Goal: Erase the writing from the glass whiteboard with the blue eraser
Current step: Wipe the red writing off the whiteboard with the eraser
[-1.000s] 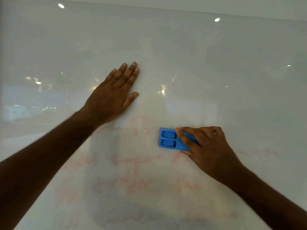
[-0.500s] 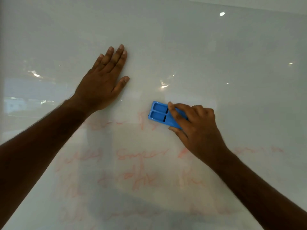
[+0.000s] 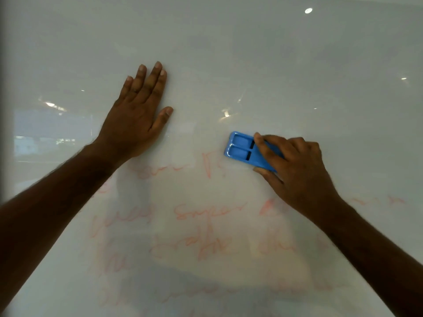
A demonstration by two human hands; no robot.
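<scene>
The glass whiteboard (image 3: pixel 286 65) fills the view, pale and reflective. Faint red handwriting (image 3: pixel 206 211) covers its lower half in several lines, the top line just under the eraser. My right hand (image 3: pixel 295 170) is shut on the blue eraser (image 3: pixel 240 149), a flat rectangular block with two recesses, pressed against the glass right of centre. Only the eraser's left half shows past my fingers. My left hand (image 3: pixel 137 115) lies flat on the board, fingers stretched upward and close together, to the left of the eraser and apart from it.
Ceiling lights (image 3: pixel 308 10) and a window reflect in the glass. A dark frame edge (image 3: pixel 1 88) runs down the far left. The upper half of the board carries no writing.
My right hand has slid the eraser up and to the right along the top line of writing. The left hand stays flat on the glass.
</scene>
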